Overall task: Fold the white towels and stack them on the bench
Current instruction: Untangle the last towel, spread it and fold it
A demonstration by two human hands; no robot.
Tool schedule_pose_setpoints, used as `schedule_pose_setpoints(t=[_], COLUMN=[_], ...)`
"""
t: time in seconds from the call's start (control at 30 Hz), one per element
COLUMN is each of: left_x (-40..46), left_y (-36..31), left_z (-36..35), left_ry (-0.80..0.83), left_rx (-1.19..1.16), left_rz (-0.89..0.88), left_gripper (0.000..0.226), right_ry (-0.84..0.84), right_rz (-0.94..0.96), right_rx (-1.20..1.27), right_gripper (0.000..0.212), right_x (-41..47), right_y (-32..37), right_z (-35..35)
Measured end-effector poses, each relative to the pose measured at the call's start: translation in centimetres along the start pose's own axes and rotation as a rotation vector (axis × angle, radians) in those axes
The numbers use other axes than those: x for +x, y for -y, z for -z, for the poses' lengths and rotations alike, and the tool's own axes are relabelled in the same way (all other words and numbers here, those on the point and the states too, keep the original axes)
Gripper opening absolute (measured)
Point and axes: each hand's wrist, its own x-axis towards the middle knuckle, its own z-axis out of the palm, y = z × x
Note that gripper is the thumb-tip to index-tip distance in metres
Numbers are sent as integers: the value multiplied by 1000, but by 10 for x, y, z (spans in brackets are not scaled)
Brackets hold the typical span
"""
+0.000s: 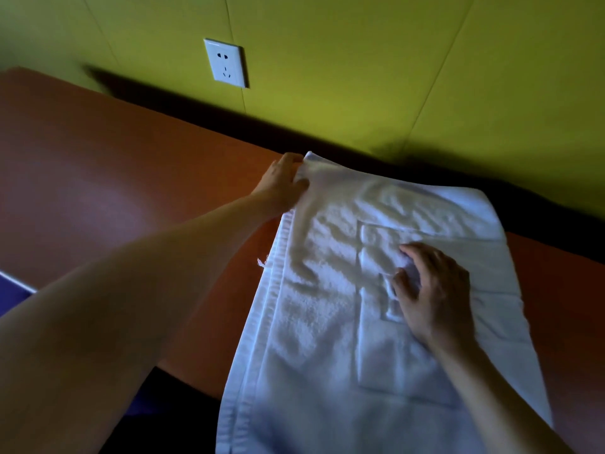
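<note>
A white towel [327, 290] lies spread across the orange-brown bench [114, 178], its near end hanging over the front edge. A raised rectangular pattern shows in its middle. My left hand [283, 181] reaches to the towel's far left corner and pinches the cloth there, lifting it slightly. My right hand [432, 290] rests on the towel's middle right, fingers bent and bunching a small fold of cloth under the fingertips.
A yellow-green wall [360, 60] with a white power socket [226, 63] runs behind the bench. A dark gap [327, 139] separates bench and wall. The bench stretches away to the left. Something purple [13, 293] shows at the left edge.
</note>
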Motion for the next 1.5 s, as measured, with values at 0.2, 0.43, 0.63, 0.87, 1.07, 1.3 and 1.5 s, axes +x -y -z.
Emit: schedule_pose_setpoints(t=[0.2, 0.43, 0.63, 0.87, 1.07, 1.3, 1.5], left_x=[-49, -190, -284, -368, -404, -401, -379], left_y=[18, 30, 32, 27, 14, 13, 16], left_z=[-10, -26, -26, -29, -31, -11, -3], left_ry=[-215, -92, -92, -249, -221, -242, -264], left_rx=[489, 579, 551, 426, -7, -187, -150], left_rz=[-202, -321, -140, 21, 448, 559, 647], left_gripper=[51, 52, 55, 54, 62, 15, 31], right_ry=[28, 225, 390, 353, 239, 362, 349], right_rz=[-13, -73, -121, -246, -611, -869, -902], right_rx=[-60, -126, -87, -71, -181, -19, 33], right_gripper=[43, 52, 60, 48, 52, 58, 45], right_x=[-1, -6, -59, -146, -196, -202, -207], right_y=[-1, 3, 7, 2, 0, -9, -5], right_z=[-3, 6, 59, 109, 137, 153, 154])
